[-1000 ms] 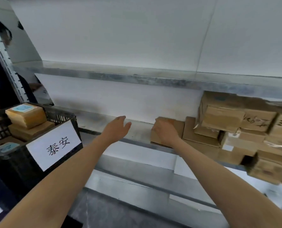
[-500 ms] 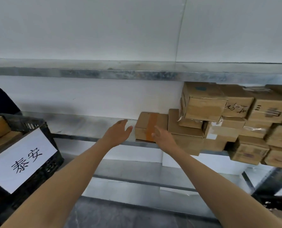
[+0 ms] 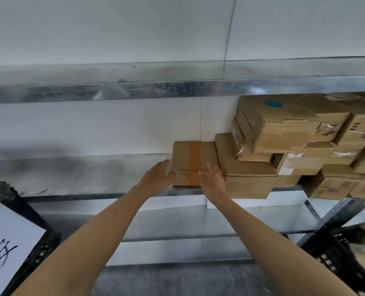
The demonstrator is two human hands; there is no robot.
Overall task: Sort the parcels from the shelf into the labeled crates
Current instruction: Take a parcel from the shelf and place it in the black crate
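Taped parcel (image 3: 195, 163): lay flat at the front edge of the metal shelf (image 3: 70, 176), back against the white wall, with 1 orange tape strip across top and front.
Left hand (image 3: 158, 177): was released, fingers straight, fingertips at the parcel's left front corner; could not tell whether touching.
Right hand (image 3: 212, 180): was released as well, fingers spread over the parcel's right front corner, grasping nothing.
Parcel stack (image 3: 284, 133): sat piled just right of the taped parcel, against its side.
Left crate (image 3: 47, 248): black, stood low at left, bore a white paper label (image 3: 8, 242) with handwritten characters.
Right crate (image 3: 331, 257): black, stood low at right, held something cardboard-coloured.
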